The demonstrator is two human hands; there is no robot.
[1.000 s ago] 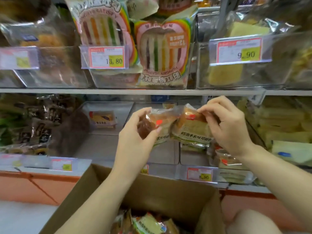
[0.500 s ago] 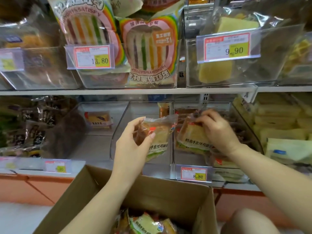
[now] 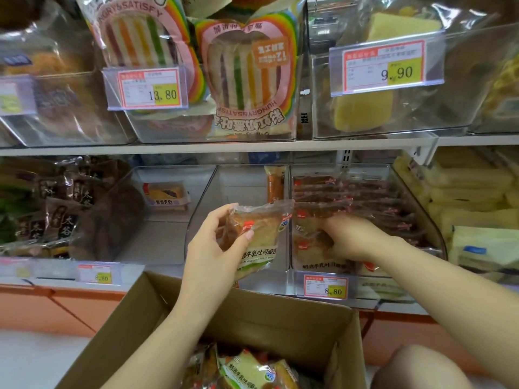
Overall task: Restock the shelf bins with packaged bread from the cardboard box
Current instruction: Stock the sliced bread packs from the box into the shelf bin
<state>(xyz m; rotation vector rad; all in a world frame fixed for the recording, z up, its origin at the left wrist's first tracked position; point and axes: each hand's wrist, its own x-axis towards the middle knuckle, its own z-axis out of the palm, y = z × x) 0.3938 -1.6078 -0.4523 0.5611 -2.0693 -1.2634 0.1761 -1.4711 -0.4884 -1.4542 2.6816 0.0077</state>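
Note:
My left hand grips a clear packet of toast bread with a green and white label, held upright in front of the middle clear bin of the lower shelf. My right hand reaches into the bin to the right, its fingers closed on another bread packet pressed among several stacked packets there. The open cardboard box stands below my arms, with more bread packets inside it.
The left lower bin holds a single small packet. Dark wrapped loaves fill the far left and pale yellow packets the far right. The upper shelf carries bins of rainbow sandwich bread. A knee shows at the bottom right.
My right hand has pushed its packet down and deeper into the right bin. My left hand has stayed before the middle bin, its packet lower in the frame.

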